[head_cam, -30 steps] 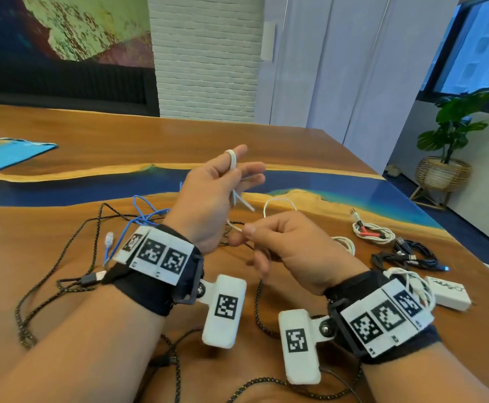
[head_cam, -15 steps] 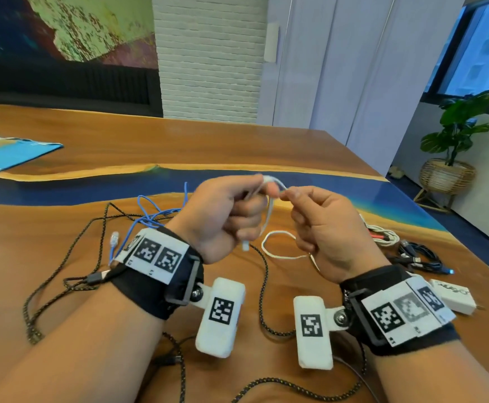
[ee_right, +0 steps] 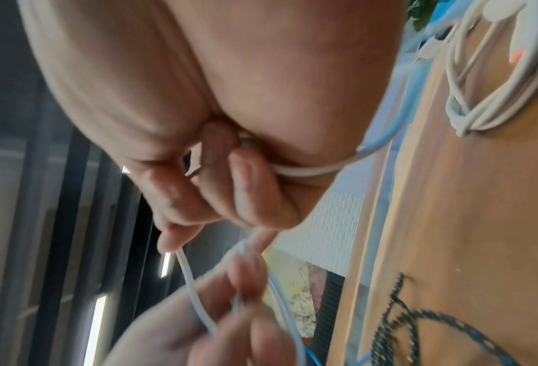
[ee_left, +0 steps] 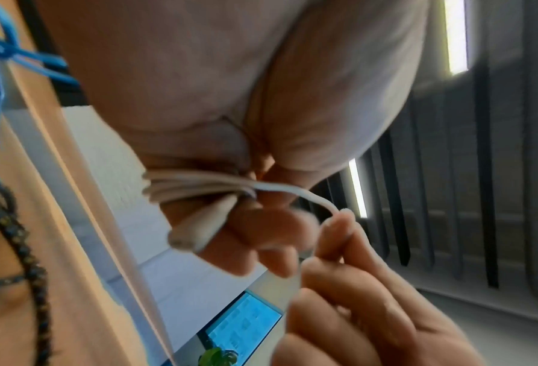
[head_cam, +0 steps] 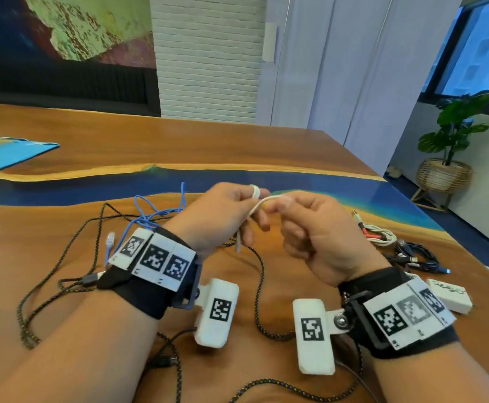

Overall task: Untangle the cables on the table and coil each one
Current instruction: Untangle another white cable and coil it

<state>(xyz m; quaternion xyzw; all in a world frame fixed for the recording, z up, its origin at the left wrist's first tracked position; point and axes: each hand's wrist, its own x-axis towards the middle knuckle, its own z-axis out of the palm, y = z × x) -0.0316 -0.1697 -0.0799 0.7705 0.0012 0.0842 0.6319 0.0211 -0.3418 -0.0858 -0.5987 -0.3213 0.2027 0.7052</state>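
White cable (head_cam: 255, 210): held above the table (head_cam: 121, 146) between both hands, clear of the tangle, presumably so turns can be laid without snagging on anything else. Left hand (head_cam: 223, 216): fingers curled, several turns of the cable wound round them as a former for the coil, one plug end (ee_left: 198, 229) hanging free below the fist. Right hand (head_cam: 316, 228): thumb and fingertips (ee_left: 339, 230) pinching the short free run of the cable just beside the left hand, placed to feed the next turn under light tension; remaining fingers curled in. Coil judged nearly complete, since little slack shows between the hands. Black braided cable (head_cam: 259, 286): loose on the table beneath and around the wrists, not yet coiled. Blue cable (head_cam: 156, 212): bunched on the table behind the left wrist, clear plug (head_cam: 111, 238) lying near, not yet coiled. White bundle with red plugs (head_cam: 380, 235) and black bundle (head_cam: 418, 255): already wound, set aside at the right edge, apart from the working area. White charger (head_cam: 450, 298): beside the right wrist.
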